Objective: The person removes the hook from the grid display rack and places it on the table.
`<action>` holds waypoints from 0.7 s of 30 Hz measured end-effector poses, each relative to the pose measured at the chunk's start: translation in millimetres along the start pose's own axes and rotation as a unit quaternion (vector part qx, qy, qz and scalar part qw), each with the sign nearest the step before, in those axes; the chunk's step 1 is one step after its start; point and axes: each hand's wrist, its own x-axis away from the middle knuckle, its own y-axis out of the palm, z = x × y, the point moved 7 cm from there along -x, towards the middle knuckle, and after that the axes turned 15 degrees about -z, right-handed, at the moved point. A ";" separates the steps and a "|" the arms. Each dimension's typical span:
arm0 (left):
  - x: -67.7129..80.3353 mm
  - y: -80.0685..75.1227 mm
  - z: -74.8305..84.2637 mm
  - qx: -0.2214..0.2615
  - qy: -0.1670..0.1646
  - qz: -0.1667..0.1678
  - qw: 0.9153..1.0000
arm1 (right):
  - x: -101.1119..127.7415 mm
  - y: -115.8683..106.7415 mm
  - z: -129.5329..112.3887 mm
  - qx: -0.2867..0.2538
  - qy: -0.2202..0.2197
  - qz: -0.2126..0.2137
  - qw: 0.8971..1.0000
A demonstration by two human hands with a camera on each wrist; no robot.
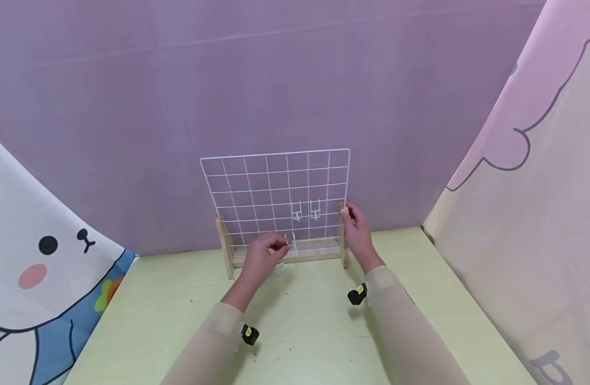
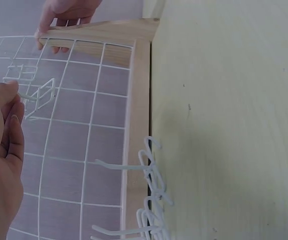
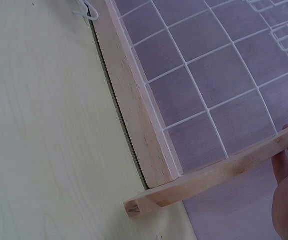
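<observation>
A white wire grid (image 1: 275, 182) stands upright in a wooden stand (image 1: 224, 240) on the table. My left hand (image 1: 263, 256) is in front of the lower grid, and its thumb and fingers pinch a white wire hook (image 2: 44, 95) close to the wires. Two more white hooks (image 1: 315, 209) hang side by side on the grid, right of its middle. At the stand's right side, my right hand (image 1: 358, 235) grips the wooden post (image 3: 209, 177), thumb in front and fingers behind it.
Several loose white hooks (image 2: 151, 170) lie on the table against the stand's wooden base (image 2: 137, 125). Small dark specks are scattered over the pale table (image 1: 314, 331). A purple backdrop (image 1: 275, 80) rises behind the grid, with printed cloth (image 1: 39, 267) at the left.
</observation>
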 end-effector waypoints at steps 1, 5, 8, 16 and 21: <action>0.5 1.1 -0.6 0.003 0.000 -0.001 1.000 | -0.1 0.0 0.3 0.000 -0.001 0.000 1.000; 1.7 5.6 -3.2 0.007 -0.004 -0.005 1.000 | -0.4 -0.2 1.5 0.002 -0.002 0.002 1.000; 2.2 9.1 -5.1 0.001 -0.010 -0.009 1.000 | -0.6 -0.5 2.5 0.003 -0.003 0.003 1.000; 4.9 17.4 -11.7 -0.003 -0.023 -0.021 0.999 | -0.7 -0.5 2.0 0.002 -0.005 0.003 1.000; 5.5 23.5 -19.2 -0.001 -0.031 -0.032 0.999 | -0.5 -0.6 2.8 -0.007 0.003 0.000 1.000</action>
